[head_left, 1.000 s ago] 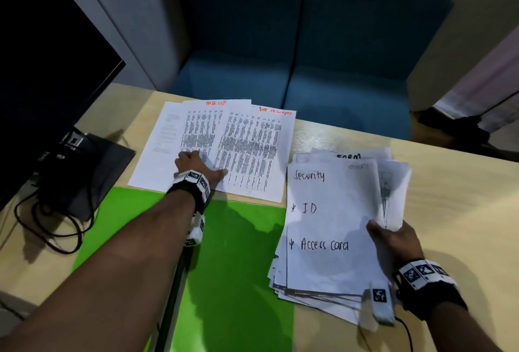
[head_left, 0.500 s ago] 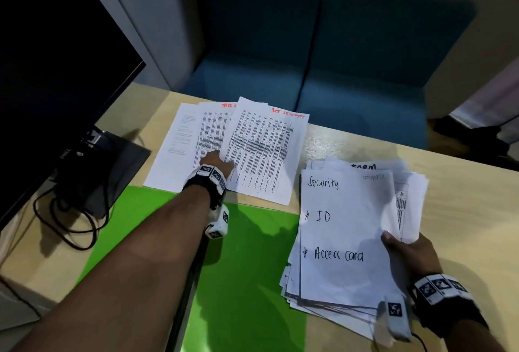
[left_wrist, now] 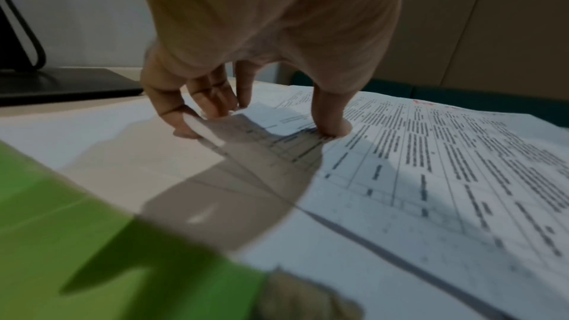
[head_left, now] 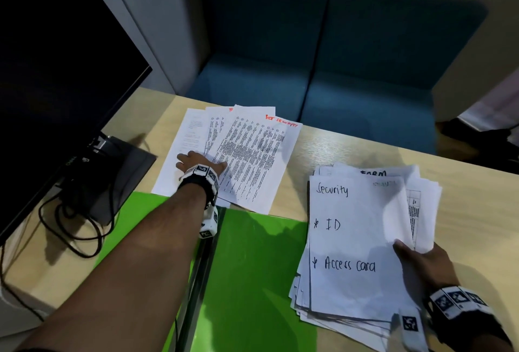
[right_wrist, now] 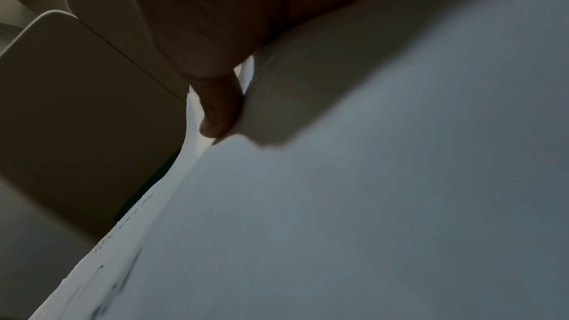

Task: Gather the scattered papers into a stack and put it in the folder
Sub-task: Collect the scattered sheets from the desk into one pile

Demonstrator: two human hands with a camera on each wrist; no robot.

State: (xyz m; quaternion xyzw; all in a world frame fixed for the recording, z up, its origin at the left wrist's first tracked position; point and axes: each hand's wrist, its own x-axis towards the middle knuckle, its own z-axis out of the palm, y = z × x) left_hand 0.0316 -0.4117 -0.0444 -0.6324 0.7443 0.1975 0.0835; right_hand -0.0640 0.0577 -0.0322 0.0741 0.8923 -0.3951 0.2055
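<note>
Looking down from the head view: left hand point(head_left: 200, 162) reaches forward over the open green folder point(head_left: 252, 267) and lies on three loose sheets point(head_left: 250, 160), fanned and overlapping at the far edge of the table point(head_left: 351, 149). These sheets sit directly ahead of the left hand, long axes running roughly away from the person, the topmost tilted to the right. The right hand point(head_left: 421, 261) grips the gathered stack point(head_left: 354, 253) at its right edge, thumb on top; top page handwritten, edges ragged, stack lying on the table just right of the folder, long axis also away from the person. Loose sheets and stack are well apart, the folder's far right corner between them. The left hand is clearly the nearer one to the loose sheets; I judge the coming move is a drag or lift rightward and toward the person, onto the stack. Monitor point(head_left: 56, 84) and its cables stand left, out of the path

Left wrist view: fingertips point(left_wrist: 188, 128) and thumb press down on the printed sheets, fingers bent, a sheet corner raised at the little finger. Pressing and starting a pinch, not yet a full grasp, as far as I can judge. Green folder edge shows at lower left

Right wrist view: dim. Thumb clamped on the white top page; fingers beneath are hidden
</note>
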